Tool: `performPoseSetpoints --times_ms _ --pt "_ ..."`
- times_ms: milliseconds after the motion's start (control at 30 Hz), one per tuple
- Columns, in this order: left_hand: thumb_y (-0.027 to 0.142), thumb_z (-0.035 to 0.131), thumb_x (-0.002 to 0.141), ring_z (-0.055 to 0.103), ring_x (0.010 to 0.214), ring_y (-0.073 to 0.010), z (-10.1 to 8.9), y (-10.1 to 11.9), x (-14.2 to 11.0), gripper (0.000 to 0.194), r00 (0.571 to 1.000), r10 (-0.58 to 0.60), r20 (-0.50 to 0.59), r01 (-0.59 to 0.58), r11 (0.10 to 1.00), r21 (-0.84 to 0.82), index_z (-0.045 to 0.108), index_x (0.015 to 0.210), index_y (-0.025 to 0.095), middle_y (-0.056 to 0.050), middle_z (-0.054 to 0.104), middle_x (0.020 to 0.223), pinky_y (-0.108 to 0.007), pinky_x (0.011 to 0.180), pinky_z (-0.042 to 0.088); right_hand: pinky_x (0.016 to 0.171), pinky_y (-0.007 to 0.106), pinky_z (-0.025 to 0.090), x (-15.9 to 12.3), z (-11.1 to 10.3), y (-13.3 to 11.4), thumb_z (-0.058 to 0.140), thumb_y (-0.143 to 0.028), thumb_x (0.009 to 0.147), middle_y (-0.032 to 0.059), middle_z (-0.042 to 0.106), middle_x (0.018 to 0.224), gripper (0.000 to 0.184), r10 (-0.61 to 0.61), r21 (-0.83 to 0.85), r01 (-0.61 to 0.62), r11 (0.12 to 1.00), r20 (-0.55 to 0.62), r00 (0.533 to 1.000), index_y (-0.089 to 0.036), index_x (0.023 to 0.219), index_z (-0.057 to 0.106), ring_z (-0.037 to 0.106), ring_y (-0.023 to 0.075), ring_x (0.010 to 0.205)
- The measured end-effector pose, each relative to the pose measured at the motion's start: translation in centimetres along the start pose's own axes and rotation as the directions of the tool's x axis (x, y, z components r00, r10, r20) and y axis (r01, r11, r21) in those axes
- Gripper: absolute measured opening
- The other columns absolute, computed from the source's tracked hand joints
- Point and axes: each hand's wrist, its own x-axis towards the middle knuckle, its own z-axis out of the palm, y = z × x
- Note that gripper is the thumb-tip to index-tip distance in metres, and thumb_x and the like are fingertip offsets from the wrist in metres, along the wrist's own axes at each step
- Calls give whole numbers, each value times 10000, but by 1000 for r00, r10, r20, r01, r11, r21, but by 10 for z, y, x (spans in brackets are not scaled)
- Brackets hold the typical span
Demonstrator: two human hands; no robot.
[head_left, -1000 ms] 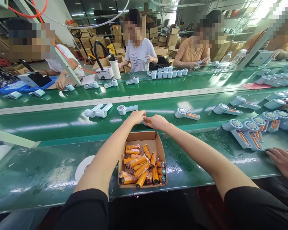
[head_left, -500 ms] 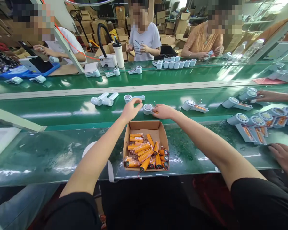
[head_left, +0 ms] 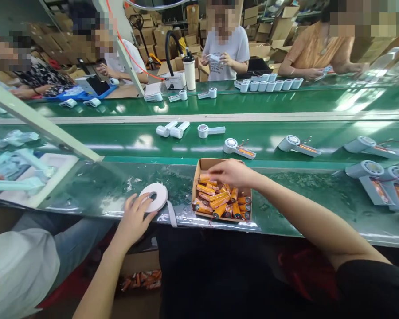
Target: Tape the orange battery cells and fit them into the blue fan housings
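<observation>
The fingers of the right hand (head_left: 234, 173) are curling down over the cardboard box's far side, close together; I cannot tell whether they are pinching anything, since the knuckles are hiding the tips. The left hand's (head_left: 138, 217) fingers are spreading, thumb standing apart, over the near-left edge of a flat white roll of tape (head_left: 162, 195); whether they are touching it is hard to make out. A loose white strip (head_left: 172, 213) is trailing off the roll toward the bench's edge.

Orange cylindrical batteries (head_left: 219, 200) with thin wires are lying jumbled in the shallow brown cardboard box (head_left: 204, 164), some of them disappearing behind the right hand. Below the bench, more orange pieces (head_left: 141, 280) are sitting in shadow.

The glossy dark green bench (head_left: 286, 181) is catching scuffs and glare. Beyond it, pale blue round-headed fan bodies (head_left: 230, 145) are lying along a green belt (head_left: 136, 153), those at the right being cut off by the picture's edge. Across the belt, people are working with blurred faces, and brown cartons (head_left: 252, 26) are piling up behind them. At lower left, a neighbour's white-sleeved shoulder (head_left: 23, 266) is showing only partly.
</observation>
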Motion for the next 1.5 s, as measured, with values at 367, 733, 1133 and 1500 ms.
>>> performPoseSetpoints --times_ms 367,733,1133,1500 --pt "122 669 945 410 1485 -413 -42 121 51 399 948 197 -249 -231 966 -115 596 1336 158 -159 722 1240 -627 1152 473 833 380 650 -57 45 -62 1007 -319 642 -10 760 924 396 317 832 338 439 -496 808 -243 842 674 756 203 895" --pt "3 670 877 336 1535 -367 -39 150 65 477 917 258 -304 -300 949 -100 679 1312 197 -96 779 1142 -454 1023 611 641 296 563 -84 40 -61 808 -332 822 -51 637 837 399 337 760 417 498 -613 714 -305 1165 606 639 147 684" --pt "79 701 902 475 1484 -409 -56 128 74 576 907 91 -411 -166 975 -151 585 1438 256 -118 724 1251 -658 1146 519 558 231 388 -135 48 -58 828 -460 857 -34 632 694 314 105 363 -196 911 256 961 -182 997 795 503 99 594" --pt "8 636 932 633 1299 -314 -44 169 82 429 856 464 -229 -510 833 -216 655 1323 184 -97 773 1172 -654 1171 511 1214 530 433 -148 27 -70 763 -223 934 73 507 1612 781 1 789 270 552 -324 946 -430 1601 414 494 270 1499"
